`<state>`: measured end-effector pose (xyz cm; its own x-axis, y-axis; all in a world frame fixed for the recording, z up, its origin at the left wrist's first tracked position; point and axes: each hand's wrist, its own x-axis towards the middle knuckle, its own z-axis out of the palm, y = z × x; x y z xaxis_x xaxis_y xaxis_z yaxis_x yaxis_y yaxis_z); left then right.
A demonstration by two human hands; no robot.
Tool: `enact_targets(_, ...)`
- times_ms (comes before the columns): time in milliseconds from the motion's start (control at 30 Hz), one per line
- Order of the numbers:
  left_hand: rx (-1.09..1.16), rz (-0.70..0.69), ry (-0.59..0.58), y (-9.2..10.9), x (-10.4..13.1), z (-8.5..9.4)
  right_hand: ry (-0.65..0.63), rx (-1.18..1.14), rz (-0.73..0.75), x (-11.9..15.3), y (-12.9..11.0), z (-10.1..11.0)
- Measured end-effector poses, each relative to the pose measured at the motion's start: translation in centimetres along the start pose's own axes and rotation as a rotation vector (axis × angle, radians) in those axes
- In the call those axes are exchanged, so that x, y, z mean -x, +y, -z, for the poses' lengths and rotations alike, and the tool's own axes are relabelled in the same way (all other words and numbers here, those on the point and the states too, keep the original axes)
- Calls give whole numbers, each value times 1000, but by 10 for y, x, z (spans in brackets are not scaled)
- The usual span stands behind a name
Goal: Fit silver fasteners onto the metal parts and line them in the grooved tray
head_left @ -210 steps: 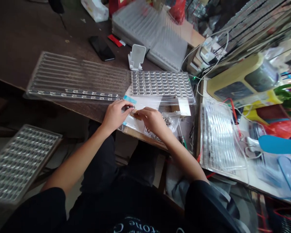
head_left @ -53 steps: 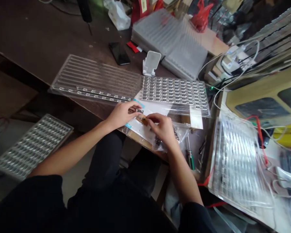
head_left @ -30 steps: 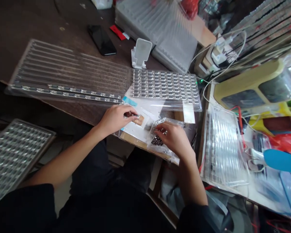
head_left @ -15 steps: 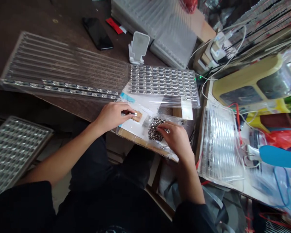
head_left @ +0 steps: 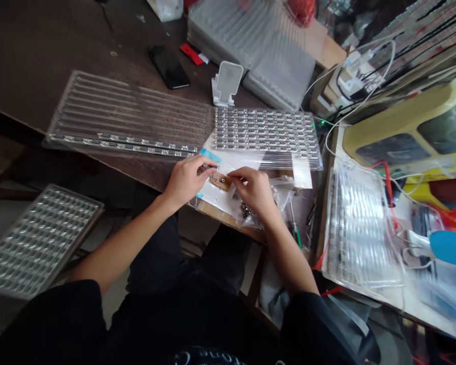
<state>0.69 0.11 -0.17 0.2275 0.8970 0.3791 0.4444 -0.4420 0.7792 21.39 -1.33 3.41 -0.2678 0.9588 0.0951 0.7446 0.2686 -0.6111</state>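
Observation:
Thumb and fingers of my left hand are pinched at the left end of a small brown block; what they hold is too small to name. A small round metal piece shows on the block. My right hand is closed at the block's right side, its fingertips hiding anything between them. Under and beside my right hand lies a clear bag of small metal parts, partly covered. Behind the hands sit a clear tray filled with rows of metal connectors and a longer ribbed tray with connectors along its front edge.
A black phone and a white stand are behind the trays. Stacked clear trays stand farther back. A green-handled screwdriver lies right of the bag. Another filled tray sits low at the left.
My right hand has moved left from the metal parts to the brown block. My left hand stays by the block. The view has shifted, so the surroundings appear farther right.

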Motion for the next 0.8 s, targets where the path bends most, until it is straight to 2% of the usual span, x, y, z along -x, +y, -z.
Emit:
enact_targets(67, 27, 45, 31, -1, -1, 2, -9, -40, 25, -2, 2, -9)
enact_targets(133, 41, 58, 11, -2, -1, 3, -42, -53, 73, -1, 2, -15)
enact_targets(233, 28, 77, -24, -3, -1, 2, -84, 79, 117, 3, -2, -20)
enact_targets(367, -10, 110, -47, 0, -3, 2, -155, 307, 99, 9, -12, -21)
enact_targets(500, -77, 86, -60, 8, -8, 2, -219, 217, 105, 9, -15, -13)
enact_targets(567, -99, 76, -41, 12, -10, 0, -175, 74, 128, 10, -10, -1)
enact_targets(633, -99, 59, -42, 16, -10, -3, -47, -38, 116, 12, -3, 17)
enact_targets(733, -66, 11, -140, 19, -8, -11, 152, -86, 16, 17, 9, 44)
enact_targets(800, -59, -13, -203, 20, -6, -15, 200, -97, -26, 20, 17, 56)
